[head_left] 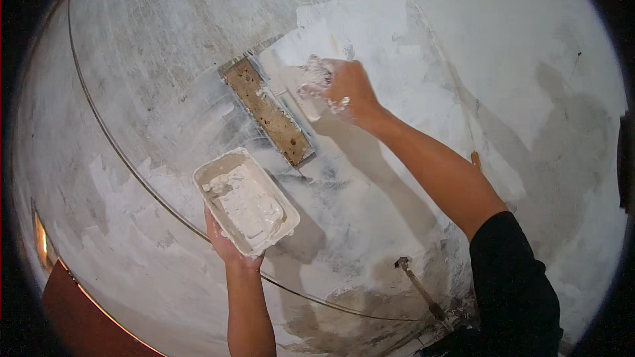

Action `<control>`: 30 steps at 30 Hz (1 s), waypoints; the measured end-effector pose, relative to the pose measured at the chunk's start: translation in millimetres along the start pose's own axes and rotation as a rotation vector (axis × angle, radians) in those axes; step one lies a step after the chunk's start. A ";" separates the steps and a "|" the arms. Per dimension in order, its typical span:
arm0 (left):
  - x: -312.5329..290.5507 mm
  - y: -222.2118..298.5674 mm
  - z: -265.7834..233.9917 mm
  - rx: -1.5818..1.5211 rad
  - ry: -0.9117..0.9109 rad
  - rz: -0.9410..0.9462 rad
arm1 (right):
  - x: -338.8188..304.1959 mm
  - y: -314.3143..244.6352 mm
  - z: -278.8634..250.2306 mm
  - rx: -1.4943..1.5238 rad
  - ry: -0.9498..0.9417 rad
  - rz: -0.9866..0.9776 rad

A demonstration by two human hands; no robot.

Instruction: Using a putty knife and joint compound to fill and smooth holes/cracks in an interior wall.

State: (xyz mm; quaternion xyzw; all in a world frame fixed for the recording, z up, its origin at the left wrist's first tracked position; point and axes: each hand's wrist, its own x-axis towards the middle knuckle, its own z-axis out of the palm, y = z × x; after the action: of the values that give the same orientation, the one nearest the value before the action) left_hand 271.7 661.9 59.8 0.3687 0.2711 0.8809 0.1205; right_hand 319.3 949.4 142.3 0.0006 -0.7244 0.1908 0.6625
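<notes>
My left hand (228,241) supports a rectangular, pale plastic tub (286,208) from beneath, its fingers mostly hidden behind it. Off-white putty (248,201) covers the inside and smears the rim. Farther up, my right hand (347,89) is closed and caked with white putty. It grips a putty knife (309,107) whose whitish blade lies against the wall (159,33); the fingers and putty hide its handle. Just left of the blade, a narrow rectangular recess (268,111) with a rough brown inside is set at a slant in the wall.
A dark cable (126,158) curves down the left side and across the lower wall. At lower right stands a hammer (420,287). A small wooden-coloured piece (475,160) shows beside my right forearm. A red-brown panel (86,317) fills the lower left corner.
</notes>
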 end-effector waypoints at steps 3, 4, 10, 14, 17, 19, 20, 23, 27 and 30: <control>-1.5 -4.3 9.0 0.002 -0.003 0.004 | 11.4 -9.5 10.9 0.025 -0.066 0.016; -1.7 -5.1 11.6 0.010 -0.024 0.005 | 14.1 -11.1 13.8 0.037 -0.080 0.023; -0.4 8.9 19.1 0.018 -0.048 0.029 | 30.9 -2.6 19.1 -0.044 -0.080 0.059; -3.8 24.7 13.6 -0.031 -0.056 0.057 | 33.9 11.6 4.4 -0.238 0.012 0.092; -3.1 41.3 2.6 -0.027 -0.068 0.054 | 19.5 19.6 -15.5 -0.287 0.120 0.049; -2.0 45.2 -3.5 -0.019 -0.097 0.020 | 11.0 17.8 -21.7 -0.379 0.191 0.128; -2.5 44.3 -5.8 -0.027 -0.095 0.023 | 7.4 11.1 -20.8 -0.383 0.188 0.120; -2.6 39.2 -8.6 -0.021 -0.090 -0.011 | -5.7 -13.2 -13.9 -0.160 0.101 -0.018; 2.5 23.5 -6.2 -0.029 -0.061 -0.045 | -7.2 -36.8 17.8 -0.147 -0.074 -0.023; 3.8 5.8 6.8 -0.027 -0.051 -0.063 | -7.0 -19.7 36.3 -0.041 -0.130 -0.009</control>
State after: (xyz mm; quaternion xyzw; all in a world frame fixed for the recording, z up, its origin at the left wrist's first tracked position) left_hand 273.8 661.3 69.2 0.3808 0.2675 0.8705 0.1601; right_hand 290.4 919.4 139.2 0.0027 -0.7698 0.1726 0.6146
